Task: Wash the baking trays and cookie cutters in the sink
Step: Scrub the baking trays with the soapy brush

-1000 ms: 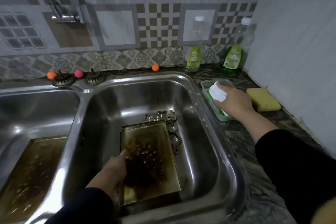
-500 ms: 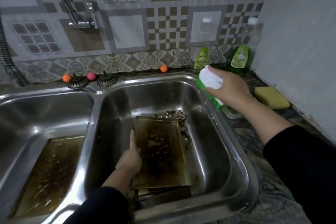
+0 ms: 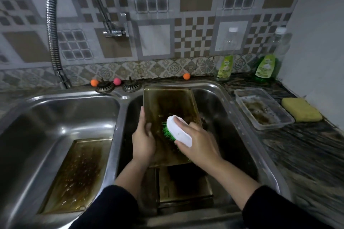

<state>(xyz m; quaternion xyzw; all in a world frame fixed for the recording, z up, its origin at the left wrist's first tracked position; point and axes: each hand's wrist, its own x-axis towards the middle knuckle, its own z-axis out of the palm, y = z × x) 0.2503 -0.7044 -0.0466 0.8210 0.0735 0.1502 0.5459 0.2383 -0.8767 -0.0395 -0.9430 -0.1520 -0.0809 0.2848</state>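
Tray [image 3: 168, 102]: brown, grease-stained, tilted up in the right sink basin [image 3: 240, 117].
Left hand [image 3: 143, 140]: fingers grasp the tray's left edge.
Right hand [image 3: 200, 145]: fingers closed around a white brush [image 3: 178, 131], green bristles on the tray.
Second tray [image 3: 78, 173]: flat in the left basin.

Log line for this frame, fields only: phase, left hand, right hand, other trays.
phase: scrubbing | left hand: steadies tilted tray | right hand: presses scrub brush on tray | other trays: one in left basin, one beneath

Green bottle labels [image 3: 225, 66] too blurred to read.
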